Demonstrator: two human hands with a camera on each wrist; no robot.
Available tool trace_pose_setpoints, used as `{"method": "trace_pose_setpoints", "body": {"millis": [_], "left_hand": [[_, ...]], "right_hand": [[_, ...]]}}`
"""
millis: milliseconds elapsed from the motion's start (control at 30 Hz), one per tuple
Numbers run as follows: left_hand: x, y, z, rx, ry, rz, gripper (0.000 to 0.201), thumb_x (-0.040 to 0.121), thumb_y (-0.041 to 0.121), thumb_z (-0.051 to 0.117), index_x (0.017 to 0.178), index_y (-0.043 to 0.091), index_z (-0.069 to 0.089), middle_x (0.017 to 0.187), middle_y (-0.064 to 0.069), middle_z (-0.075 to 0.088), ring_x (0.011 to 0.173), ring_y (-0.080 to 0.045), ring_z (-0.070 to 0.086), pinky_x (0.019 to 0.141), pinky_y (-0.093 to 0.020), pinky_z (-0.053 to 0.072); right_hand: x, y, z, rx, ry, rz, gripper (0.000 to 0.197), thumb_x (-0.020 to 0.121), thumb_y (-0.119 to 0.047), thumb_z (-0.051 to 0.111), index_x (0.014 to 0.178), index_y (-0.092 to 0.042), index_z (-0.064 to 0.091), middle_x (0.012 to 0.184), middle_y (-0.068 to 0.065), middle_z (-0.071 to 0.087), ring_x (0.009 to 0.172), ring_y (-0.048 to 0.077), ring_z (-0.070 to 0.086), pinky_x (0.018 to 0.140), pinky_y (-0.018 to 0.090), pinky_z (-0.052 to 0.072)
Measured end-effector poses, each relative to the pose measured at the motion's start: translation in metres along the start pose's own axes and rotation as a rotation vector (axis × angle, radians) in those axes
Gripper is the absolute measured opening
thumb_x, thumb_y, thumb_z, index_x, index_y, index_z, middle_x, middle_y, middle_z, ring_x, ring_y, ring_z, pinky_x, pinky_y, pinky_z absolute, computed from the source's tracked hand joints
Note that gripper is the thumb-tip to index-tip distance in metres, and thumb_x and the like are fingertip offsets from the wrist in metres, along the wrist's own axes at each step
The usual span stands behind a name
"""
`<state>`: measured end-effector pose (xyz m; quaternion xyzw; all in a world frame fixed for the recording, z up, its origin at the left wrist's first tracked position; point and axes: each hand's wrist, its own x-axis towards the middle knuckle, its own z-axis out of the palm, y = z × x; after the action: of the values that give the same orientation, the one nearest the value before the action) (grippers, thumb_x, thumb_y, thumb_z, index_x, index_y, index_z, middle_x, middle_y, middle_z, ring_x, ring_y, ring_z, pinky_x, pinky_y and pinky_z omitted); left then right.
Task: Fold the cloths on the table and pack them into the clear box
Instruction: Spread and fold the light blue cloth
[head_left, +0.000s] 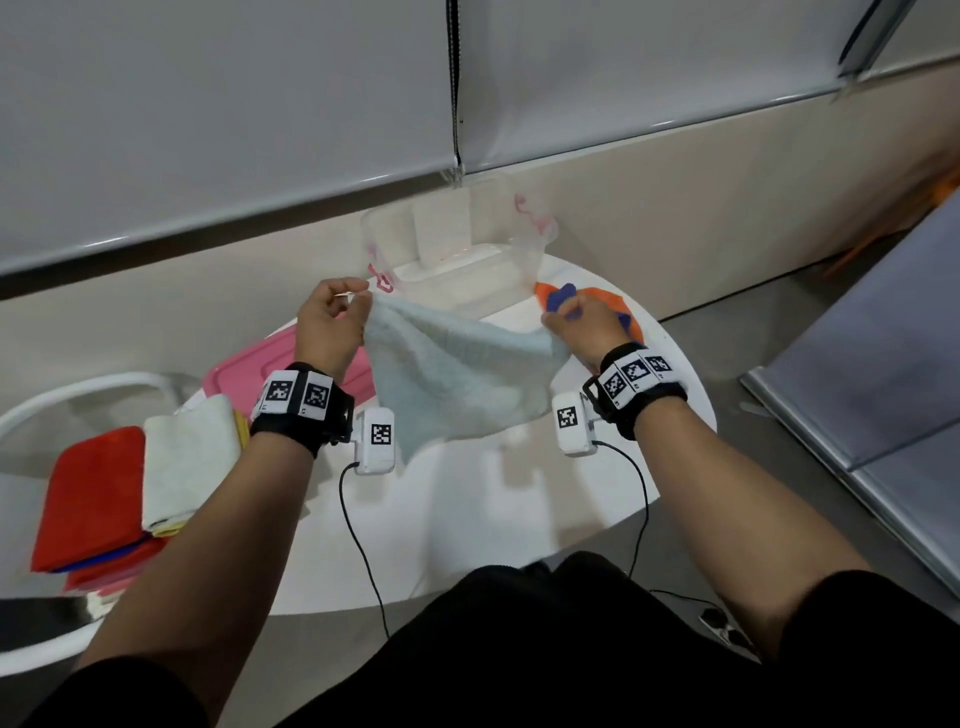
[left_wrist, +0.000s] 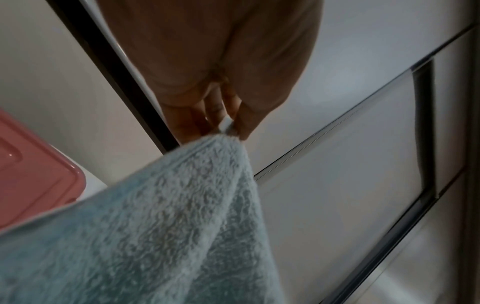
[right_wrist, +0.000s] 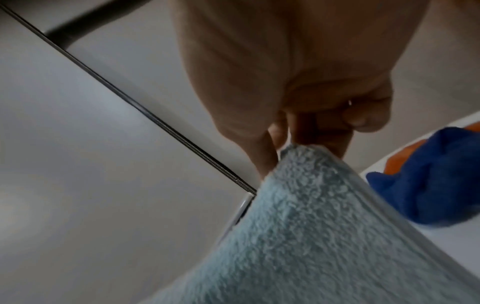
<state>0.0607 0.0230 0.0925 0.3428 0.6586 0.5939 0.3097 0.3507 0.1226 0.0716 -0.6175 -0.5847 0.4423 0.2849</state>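
Note:
A light blue towel hangs in the air over the white round table, stretched between my two hands. My left hand pinches its left top corner; in the left wrist view the fingertips nip the towel at a small white tag. My right hand pinches the right top corner, with thumb and fingers closed on the towel's edge. The clear box stands open just behind the towel, with pink latches.
A crumpled dark blue cloth lies on an orange cloth at the table's right, behind my right hand. A pink lid lies at the left. On the chair at left sit a red folded cloth and a white folded cloth.

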Motion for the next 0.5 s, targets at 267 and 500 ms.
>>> {"method": "trace_pose_setpoints", "body": {"millis": [267, 500], "left_hand": [[-0.002, 0.01, -0.02, 0.244, -0.187, 0.076, 0.044, 0.083, -0.005, 0.068, 0.121, 0.018, 0.065, 0.084, 0.004, 0.066, 0.063, 0.006, 0.06, 0.068, -0.009, 0.05], [0.0, 0.005, -0.027, 0.664, -0.154, 0.121, 0.033, 0.089, 0.018, 0.069, 0.123, 0.017, 0.067, 0.115, -0.001, 0.066, 0.092, -0.016, 0.061, 0.087, -0.027, 0.047]], "right_hand": [[0.001, -0.006, -0.003, 0.0, -0.158, -0.19, 0.044, 0.066, -0.004, 0.072, 0.099, -0.031, 0.068, 0.117, 0.009, 0.065, 0.1, 0.035, 0.063, 0.085, 0.049, 0.056], [0.002, -0.028, -0.008, -0.353, 0.078, -0.26, 0.02, 0.089, -0.012, 0.065, 0.108, -0.015, 0.073, 0.106, 0.004, 0.071, 0.098, 0.022, 0.064, 0.082, 0.024, 0.047]]}}
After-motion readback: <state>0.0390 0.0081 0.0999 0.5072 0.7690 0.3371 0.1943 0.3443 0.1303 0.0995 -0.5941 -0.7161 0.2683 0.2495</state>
